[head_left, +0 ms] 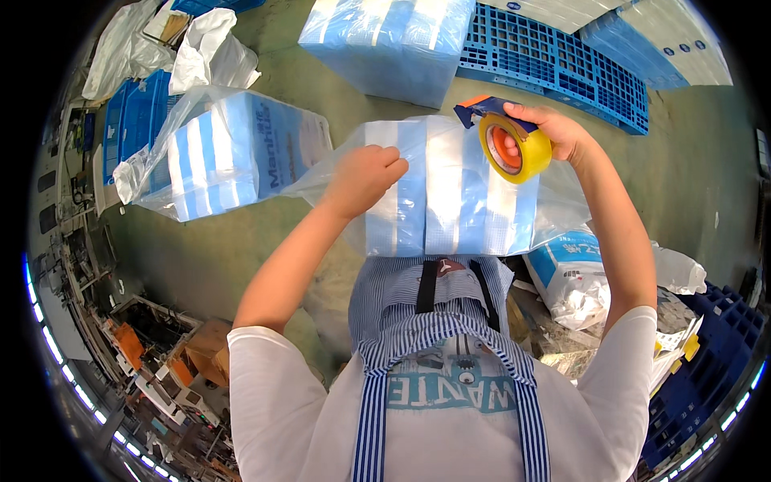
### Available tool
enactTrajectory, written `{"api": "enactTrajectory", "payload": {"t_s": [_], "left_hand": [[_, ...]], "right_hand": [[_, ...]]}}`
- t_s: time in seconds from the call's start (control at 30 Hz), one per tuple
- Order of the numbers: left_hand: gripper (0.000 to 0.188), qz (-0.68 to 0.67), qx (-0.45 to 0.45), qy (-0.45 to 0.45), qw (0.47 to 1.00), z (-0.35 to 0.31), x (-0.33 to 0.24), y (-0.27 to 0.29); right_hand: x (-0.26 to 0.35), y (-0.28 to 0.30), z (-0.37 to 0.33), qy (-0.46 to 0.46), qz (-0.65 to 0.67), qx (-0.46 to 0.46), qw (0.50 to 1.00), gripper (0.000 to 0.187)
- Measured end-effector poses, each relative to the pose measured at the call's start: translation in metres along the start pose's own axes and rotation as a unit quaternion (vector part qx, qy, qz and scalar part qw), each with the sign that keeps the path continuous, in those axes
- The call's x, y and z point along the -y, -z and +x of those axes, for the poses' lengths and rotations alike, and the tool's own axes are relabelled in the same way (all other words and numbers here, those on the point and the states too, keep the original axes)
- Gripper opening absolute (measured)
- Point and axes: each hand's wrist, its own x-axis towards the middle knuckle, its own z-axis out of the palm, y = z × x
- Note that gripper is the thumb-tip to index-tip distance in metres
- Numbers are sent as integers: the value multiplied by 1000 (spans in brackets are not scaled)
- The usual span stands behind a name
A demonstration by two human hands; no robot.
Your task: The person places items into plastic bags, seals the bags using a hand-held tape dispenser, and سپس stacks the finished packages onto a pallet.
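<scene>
A clear plastic bag (554, 210) wraps a pack of blue-and-white striped bundles (454, 205) right in front of me. My left hand (368, 178) is closed at the bag's left side, its curled fingers gripping the loose film, which spreads out beyond the wrist. My right hand (546, 128) grips a tape dispenser (491, 107) with a blue and orange body. On it sits a wide roll of yellow tape (526, 157), and some fingertips show through its orange hub. The dispenser is held over the pack's far right part.
Another bagged pack (233, 157) lies at the left, near a blue crate (132, 120) and white sacks (210, 52). Beyond stands a tall wrapped pack (385, 48) beside a blue pallet (554, 68). A blue-and-white sack (569, 277) lies close on the right.
</scene>
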Motion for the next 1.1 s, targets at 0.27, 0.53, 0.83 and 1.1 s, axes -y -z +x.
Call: {"api": "enactTrajectory", "payload": {"t_s": [0.27, 0.53, 0.83, 1.1], "left_hand": [[9, 72, -24, 36, 996, -61, -2, -21], [56, 16, -58, 119, 991, -4, -37, -114], [69, 41, -30, 154, 987, -15, -22, -150], [71, -138, -148, 175, 964, 13, -28, -119]], "right_hand": [[-3, -10, 6, -12, -55, 36, 998, 37], [-15, -26, -9, 34, -31, -86, 995, 41], [-25, -8, -12, 28, 21, -69, 997, 40], [-25, 33, -14, 18, 95, -86, 992, 33]]}}
